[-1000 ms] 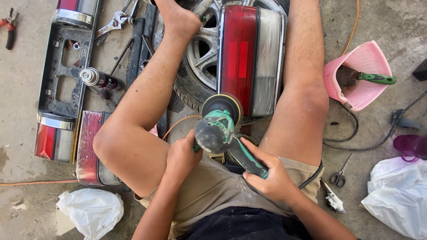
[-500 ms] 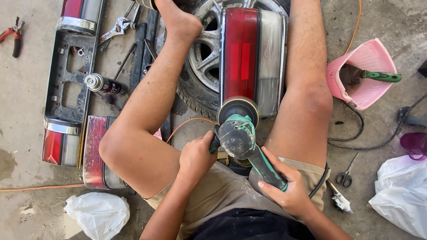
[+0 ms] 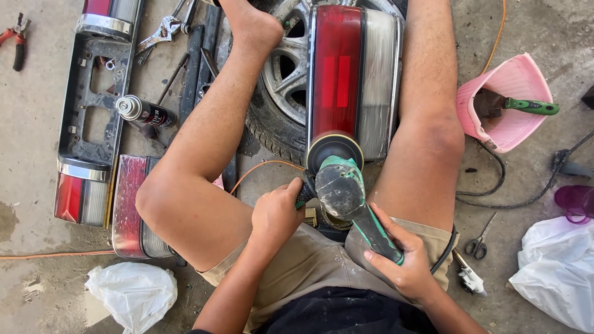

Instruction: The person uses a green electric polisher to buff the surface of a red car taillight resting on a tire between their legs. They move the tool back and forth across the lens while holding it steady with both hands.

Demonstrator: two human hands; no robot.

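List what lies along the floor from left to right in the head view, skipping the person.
Red-handled pliers → spray can → wheel → red tail lamp → pink bucket → purple cup.

Glossy red/clear plastic tail light [image 3: 352, 74], dusty green plastic polisher [image 3: 343, 192], matt alloy wheel [image 3: 288, 80], rough concrete floor [image 3: 31, 124]

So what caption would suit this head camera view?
Both hands, left hand and right hand, press a green polisher onto a red tail light.
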